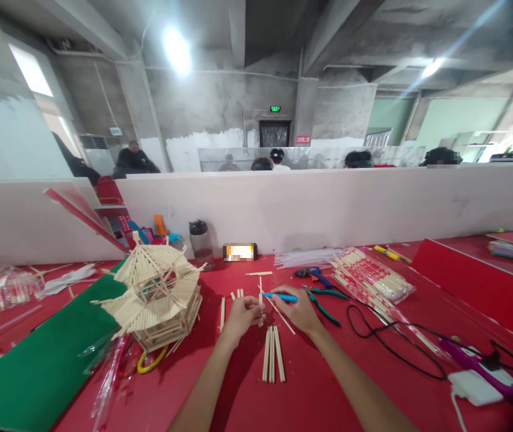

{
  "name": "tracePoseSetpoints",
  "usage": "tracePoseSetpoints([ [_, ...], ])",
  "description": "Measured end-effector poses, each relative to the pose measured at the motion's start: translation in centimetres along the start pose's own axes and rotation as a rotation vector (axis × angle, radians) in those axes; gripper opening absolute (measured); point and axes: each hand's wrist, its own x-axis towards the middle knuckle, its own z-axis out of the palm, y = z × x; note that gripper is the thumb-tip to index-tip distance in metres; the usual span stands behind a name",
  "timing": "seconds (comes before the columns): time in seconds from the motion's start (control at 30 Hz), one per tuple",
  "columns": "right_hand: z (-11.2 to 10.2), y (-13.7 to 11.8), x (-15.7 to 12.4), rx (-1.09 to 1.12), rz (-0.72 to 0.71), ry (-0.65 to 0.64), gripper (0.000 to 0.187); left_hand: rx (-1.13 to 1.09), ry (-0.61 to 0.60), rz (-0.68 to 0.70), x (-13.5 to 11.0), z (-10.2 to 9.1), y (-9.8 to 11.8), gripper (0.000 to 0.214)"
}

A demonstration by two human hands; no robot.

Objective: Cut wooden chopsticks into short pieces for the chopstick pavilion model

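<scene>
My left hand [243, 315] is closed around a thin wooden stick [260, 284] that stands out beyond my fingers. Between the fingers of my right hand [300, 309] is a slim blue pen-like tool [287, 297], its tip close to that stick; whether they touch I cannot tell. Another stick [285, 322] lies slanting under my right hand. Several sticks [273, 354] are laid side by side between my forearms. A few more sticks [222, 313] rest left of my left hand. Further left stands a pavilion-like model [157, 300] built of such sticks.
A green board [53, 354] lies under the model, near yellow-handled scissors [152, 362]. Behind are a bottle [200, 243] and a phone [239, 252]. On the right are green-handled pliers [326, 306], bagged sticks [373, 276], a black cable [384, 330] and a purple tool [476, 366].
</scene>
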Motion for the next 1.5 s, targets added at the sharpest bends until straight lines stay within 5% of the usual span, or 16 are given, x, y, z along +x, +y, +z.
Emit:
tracePoseSetpoints([
  [0.5, -1.6, 1.0, 0.7, -0.002, 0.053, 0.003, 0.030, -0.008, -0.010, 0.020, 0.2, -0.1, -0.3, 0.037],
  [0.77, -5.0, 3.5, 0.7, -0.255, -0.021, -0.330, 0.024, 0.028, 0.007, 0.023, 0.4, -0.2, -0.7, 0.037],
  [0.9, -5.5, 4.4, 0.3, -0.247, -0.012, -0.373, 0.028, 0.035, 0.020, 0.019, 0.2, -0.2, -0.4, 0.037],
  [1.13, -4.5, 4.1, 0.4, -0.258, 0.029, -0.349, 0.023, 0.054, 0.019, 0.027, 0.3, -0.1, -0.3, 0.039],
  [1.5, -0.5, 1.4, 0.3, 0.081, 0.087, -0.204, 0.026, 0.037, -0.006, 0.027, 0.2, 0.3, -0.3, 0.042],
])
